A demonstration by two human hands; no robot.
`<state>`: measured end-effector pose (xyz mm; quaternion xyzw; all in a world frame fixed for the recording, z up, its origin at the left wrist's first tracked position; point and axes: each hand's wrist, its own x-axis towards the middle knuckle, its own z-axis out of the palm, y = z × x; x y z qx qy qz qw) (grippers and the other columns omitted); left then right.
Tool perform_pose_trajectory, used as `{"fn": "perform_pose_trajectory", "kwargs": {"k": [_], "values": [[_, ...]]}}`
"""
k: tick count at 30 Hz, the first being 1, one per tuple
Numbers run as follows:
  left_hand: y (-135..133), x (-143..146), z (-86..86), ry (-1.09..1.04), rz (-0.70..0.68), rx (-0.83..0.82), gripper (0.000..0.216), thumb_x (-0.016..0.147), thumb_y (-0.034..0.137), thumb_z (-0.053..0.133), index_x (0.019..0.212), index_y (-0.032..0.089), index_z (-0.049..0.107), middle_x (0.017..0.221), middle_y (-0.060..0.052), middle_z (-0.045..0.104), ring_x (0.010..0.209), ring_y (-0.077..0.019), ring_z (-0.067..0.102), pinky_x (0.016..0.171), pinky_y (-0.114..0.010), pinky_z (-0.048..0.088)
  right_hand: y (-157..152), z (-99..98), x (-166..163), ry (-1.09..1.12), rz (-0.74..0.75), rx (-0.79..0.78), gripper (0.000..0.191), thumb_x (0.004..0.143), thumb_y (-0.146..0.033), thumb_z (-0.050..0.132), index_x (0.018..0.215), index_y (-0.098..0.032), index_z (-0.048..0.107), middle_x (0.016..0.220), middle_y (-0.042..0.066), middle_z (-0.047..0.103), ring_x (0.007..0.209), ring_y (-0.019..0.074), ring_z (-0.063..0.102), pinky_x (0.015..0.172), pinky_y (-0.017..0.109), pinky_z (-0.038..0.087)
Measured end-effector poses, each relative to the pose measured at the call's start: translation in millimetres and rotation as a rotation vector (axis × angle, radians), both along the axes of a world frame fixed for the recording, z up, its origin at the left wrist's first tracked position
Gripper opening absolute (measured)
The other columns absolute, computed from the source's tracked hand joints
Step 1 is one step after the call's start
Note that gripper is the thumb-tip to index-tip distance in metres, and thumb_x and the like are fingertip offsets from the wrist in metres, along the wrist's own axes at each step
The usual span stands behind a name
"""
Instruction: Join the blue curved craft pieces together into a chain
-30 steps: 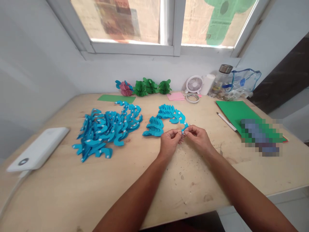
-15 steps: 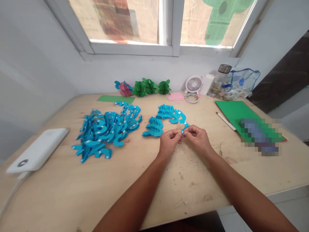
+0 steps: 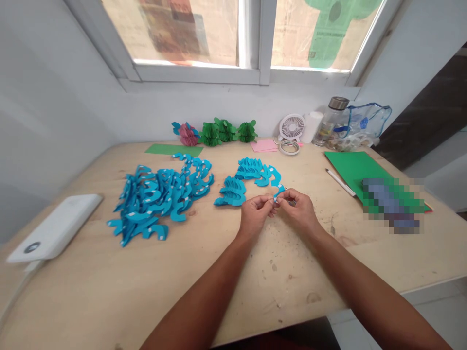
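Worktop (image 3: 109, 291) deep in blue paper craft.
Loose pile of cutouts (image 3: 156, 199) parked left within easy reach, joined chain (image 3: 248, 177) fanned out mid-worktop, probably to avoid tangles. Left grip (image 3: 255, 214) and right grip (image 3: 297, 209) pinched narrow on its end piece (image 3: 279, 191).

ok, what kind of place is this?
Probably a home paper-craft desk: wooden table under a window, heap of blue paper cutouts, tape roll; left hand and right hand pinch a blue cutout strip.

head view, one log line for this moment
left hand: pinching blue paper chain end | right hand: pinching same end | loose blue cutouts: piled on table
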<state>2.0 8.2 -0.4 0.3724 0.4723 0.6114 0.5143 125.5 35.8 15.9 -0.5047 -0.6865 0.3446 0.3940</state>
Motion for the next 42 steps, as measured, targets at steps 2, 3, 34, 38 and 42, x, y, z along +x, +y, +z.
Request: {"fn": "perform_pose_trajectory", "kwargs": {"k": [2, 3, 34, 38, 42], "values": [[0.2, 0.2, 0.5, -0.001, 0.000, -0.005, 0.010, 0.065, 0.021, 0.063, 0.064, 0.012, 0.066, 0.055, -0.001, 0.063, 0.047, -0.0097, 0.054, 0.048, -0.021, 0.043, 0.0, -0.9, -0.1, -0.004, -0.005, 0.019, 0.012, 0.071, -0.026, 0.054, 0.066, -0.018, 0.061, 0.069, 0.002, 0.064, 0.068, 0.0158, 0.055, 0.066, 0.028, 0.040], [0.4, 0.4, 0.7, -0.002, -0.001, -0.009, 0.010, 0.065, 0.021, 0.063, 0.064, 0.012, 0.066, 0.054, -0.001, 0.063, 0.047, -0.0096, 0.054, 0.048, -0.021, 0.043, 0.1, -1.5, -0.2, -0.004, -0.010, 0.028, 0.012, 0.071, -0.026, 0.055, 0.066, -0.018, 0.061, 0.069, 0.002, 0.064, 0.069, 0.0160, 0.055, 0.066, 0.029, 0.040], [0.8, 0.0, -4.0, 0.002, 0.019, 0.021, 0.010, 0.065, 0.022, 0.065, 0.062, 0.012, 0.067, 0.053, -0.001, 0.062, 0.047, -0.0096, 0.054, 0.048, -0.021, 0.045, -4.4, -4.0, -5.3, 0.040, -0.084, 0.083, 0.012, 0.070, -0.025, 0.055, 0.064, -0.018, 0.062, 0.068, 0.001, 0.064, 0.067, 0.0156, 0.056, 0.065, 0.027, 0.041], [0.6, 0.1, -4.5, 0.006, 0.020, 0.027, 0.011, 0.065, 0.023, 0.065, 0.061, 0.013, 0.067, 0.053, -0.001, 0.061, 0.047, -0.0096, 0.054, 0.048, -0.021, 0.045, -4.6, -3.1, -5.1, 0.027, -0.083, 0.097, 0.012, 0.070, -0.025, 0.055, 0.063, -0.018, 0.062, 0.068, 0.001, 0.064, 0.067, 0.0157, 0.056, 0.066, 0.028, 0.041], [0.3, 0.5, -2.5, 0.020, 0.022, 0.021, 0.013, 0.065, 0.025, 0.066, 0.062, 0.013, 0.067, 0.053, -0.001, 0.062, 0.047, -0.0098, 0.054, 0.049, -0.022, 0.045, -4.6, -3.0, -5.4, 0.022, -0.088, 0.087, 0.012, 0.070, -0.025, 0.055, 0.064, -0.018, 0.062, 0.068, 0.002, 0.064, 0.067, 0.0159, 0.057, 0.066, 0.028, 0.041]]}}
